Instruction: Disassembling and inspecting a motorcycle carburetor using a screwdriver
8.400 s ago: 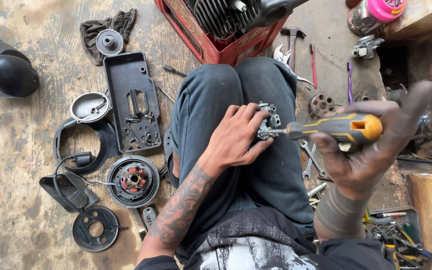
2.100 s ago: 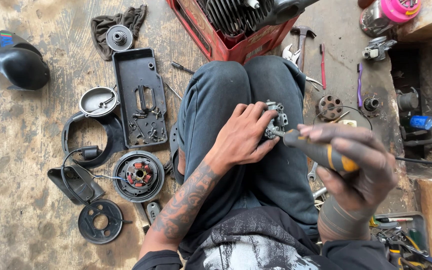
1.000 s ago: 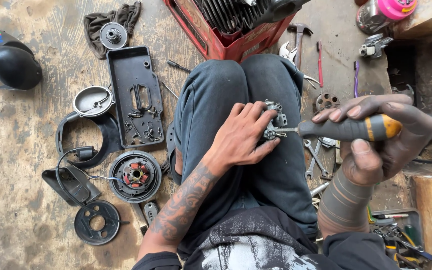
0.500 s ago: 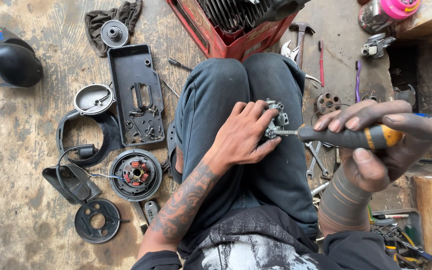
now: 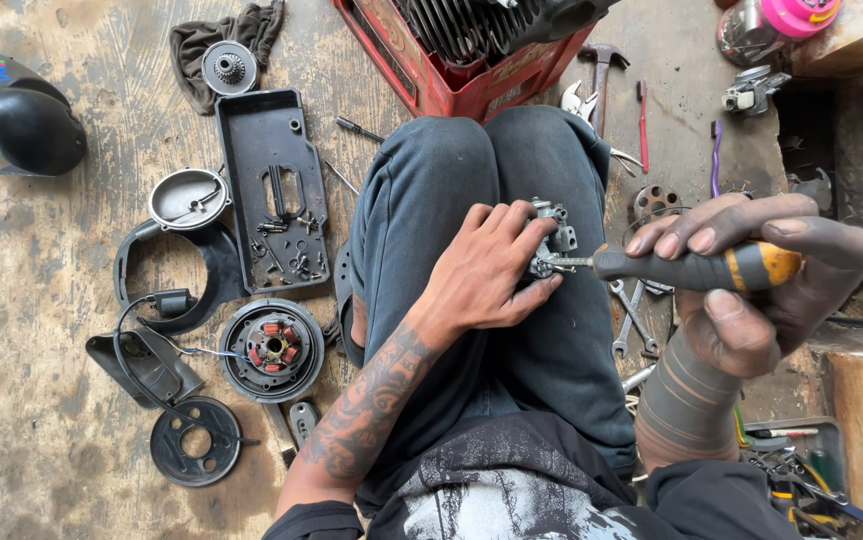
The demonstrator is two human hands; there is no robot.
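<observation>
My left hand (image 5: 497, 265) presses a small grey metal engine part (image 5: 552, 238) against my right thigh, fingers wrapped over most of it. My right hand (image 5: 767, 275) grips a screwdriver (image 5: 697, 268) with a black and orange handle, held level. Its metal tip touches the right side of the part. Both knees in dark trousers point away from me.
A red crate (image 5: 457, 70) holding a finned engine stands beyond my knees. On the floor to the left lie a black tray (image 5: 270, 190) with screws, a round stator (image 5: 272, 348), black covers and a rag. Wrenches (image 5: 632, 310), pliers and a hammer lie to the right; a tool box (image 5: 812, 480) sits at bottom right.
My right hand has turned the screwdriver about its axis, fingers shifting on the handle, with the tip staying on the part. My left hand has kept still.
</observation>
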